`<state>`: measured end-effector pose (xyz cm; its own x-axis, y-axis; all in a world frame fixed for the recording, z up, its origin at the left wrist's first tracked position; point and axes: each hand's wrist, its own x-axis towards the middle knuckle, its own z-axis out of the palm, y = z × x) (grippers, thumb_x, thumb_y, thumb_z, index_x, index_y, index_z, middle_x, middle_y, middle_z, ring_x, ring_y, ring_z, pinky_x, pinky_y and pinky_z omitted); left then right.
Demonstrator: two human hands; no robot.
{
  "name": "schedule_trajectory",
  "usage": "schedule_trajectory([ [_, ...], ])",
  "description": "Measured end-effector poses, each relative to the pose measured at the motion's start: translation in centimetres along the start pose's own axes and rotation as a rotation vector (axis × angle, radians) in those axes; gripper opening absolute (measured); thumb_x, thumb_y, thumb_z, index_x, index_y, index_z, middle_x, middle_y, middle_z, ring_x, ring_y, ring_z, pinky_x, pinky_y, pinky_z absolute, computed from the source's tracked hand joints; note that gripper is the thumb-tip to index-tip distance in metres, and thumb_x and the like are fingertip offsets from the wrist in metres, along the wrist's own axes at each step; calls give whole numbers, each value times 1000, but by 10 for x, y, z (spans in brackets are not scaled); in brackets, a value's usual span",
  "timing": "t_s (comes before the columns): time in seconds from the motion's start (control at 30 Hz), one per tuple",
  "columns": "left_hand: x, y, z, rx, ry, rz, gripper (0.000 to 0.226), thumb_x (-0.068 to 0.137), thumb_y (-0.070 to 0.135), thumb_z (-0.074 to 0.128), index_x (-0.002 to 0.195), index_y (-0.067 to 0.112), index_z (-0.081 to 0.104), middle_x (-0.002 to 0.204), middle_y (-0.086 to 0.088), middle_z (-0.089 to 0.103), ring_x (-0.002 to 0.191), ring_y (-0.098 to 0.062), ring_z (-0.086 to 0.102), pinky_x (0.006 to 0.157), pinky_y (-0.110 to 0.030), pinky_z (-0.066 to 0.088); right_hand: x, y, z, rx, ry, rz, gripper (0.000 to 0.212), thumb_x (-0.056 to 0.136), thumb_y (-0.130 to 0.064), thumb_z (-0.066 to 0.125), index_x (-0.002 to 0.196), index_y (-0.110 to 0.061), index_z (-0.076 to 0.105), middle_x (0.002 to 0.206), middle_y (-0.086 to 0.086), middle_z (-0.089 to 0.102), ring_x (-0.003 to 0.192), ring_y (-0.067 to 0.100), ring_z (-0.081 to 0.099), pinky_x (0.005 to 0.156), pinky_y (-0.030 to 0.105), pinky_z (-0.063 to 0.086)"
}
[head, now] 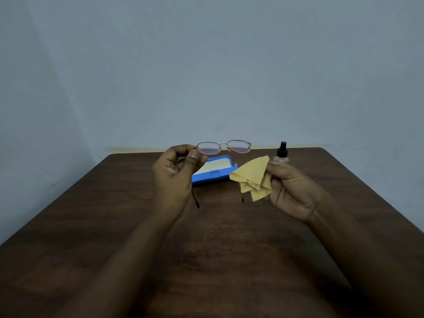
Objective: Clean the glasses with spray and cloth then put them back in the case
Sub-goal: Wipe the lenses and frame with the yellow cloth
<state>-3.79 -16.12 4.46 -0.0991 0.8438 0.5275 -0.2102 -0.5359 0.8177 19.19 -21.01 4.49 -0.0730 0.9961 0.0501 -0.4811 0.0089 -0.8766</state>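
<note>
My left hand [175,174] pinches the left corner of thin-framed glasses [223,147] with pinkish oval rims, holding them up above the table with the temples pointing toward me. My right hand [291,191] grips a crumpled yellow cloth [252,177], just right of and below the glasses, apart from the lenses. Behind the hands a blue glasses case [214,175] lies open on the table, its pale lining showing. A small clear spray bottle [281,153] with a black nozzle stands upright behind my right hand.
Everything rests on a dark brown wooden table [206,249] pushed against a plain blue-grey wall [206,65]. The table's far edge runs just behind the case and bottle; its side edges slant outward toward me.
</note>
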Motion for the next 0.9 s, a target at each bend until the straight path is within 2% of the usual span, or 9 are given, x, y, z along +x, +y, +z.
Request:
schedule_trajectory([
  [0.13, -7, -1, 3, 77, -57, 89, 9, 100, 0, 66, 98, 8, 69, 88, -2, 79, 92, -21, 79, 89, -30, 60, -2, 2, 12, 117, 31, 20, 30, 89, -18, 59, 109, 0, 74, 116, 22, 74, 98, 28, 77, 84, 38, 62],
  [0.3, -10, -5, 5, 214, -79, 179, 5, 96, 3, 73, 101, 2, 71, 96, -10, 77, 95, -18, 76, 85, -26, 58, -5, 0, 17, 245, 48, 34, 33, 85, -16, 61, 107, 3, 77, 123, 24, 71, 108, 32, 74, 88, 43, 62],
  [0.47, -7, -5, 1, 242, -37, 194, 6, 96, 5, 74, 101, 3, 72, 96, -7, 77, 95, -16, 75, 84, -24, 56, -6, -2, 17, 264, 42, 57, 46, 85, -18, 63, 124, 5, 64, 129, 23, 69, 114, 31, 71, 103, 49, 51],
  [0.57, -7, -6, -1, 323, -48, 245, 5, 96, 8, 73, 101, 7, 74, 96, 2, 77, 97, -15, 74, 83, -26, 58, -7, -3, 19, 274, 10, 52, 47, 89, -17, 60, 129, 8, 60, 132, 23, 67, 120, 31, 68, 105, 49, 49],
  [0.73, -10, -5, -1, 403, -125, 360, 6, 96, 4, 71, 97, 8, 74, 95, 1, 73, 94, -20, 72, 79, -35, 58, -7, -4, 15, 310, -3, 42, 45, 106, -20, 46, 141, 7, 52, 139, 25, 62, 130, 36, 61, 108, 53, 47],
  [0.83, -11, -5, -1, 403, -154, 387, 8, 96, 1, 71, 95, 9, 73, 92, 4, 72, 87, -18, 71, 71, -38, 57, -6, -4, 13, 315, 13, 33, 43, 104, -21, 49, 137, 5, 58, 135, 24, 64, 125, 35, 65, 102, 52, 52],
  [0.9, -12, -7, 0, 383, -191, 380, 14, 94, -2, 71, 93, 12, 72, 90, 6, 71, 82, -17, 69, 66, -36, 55, -6, -3, 13, 304, 31, 27, 38, 95, -18, 57, 122, 5, 71, 130, 22, 68, 117, 32, 70, 98, 50, 55],
])
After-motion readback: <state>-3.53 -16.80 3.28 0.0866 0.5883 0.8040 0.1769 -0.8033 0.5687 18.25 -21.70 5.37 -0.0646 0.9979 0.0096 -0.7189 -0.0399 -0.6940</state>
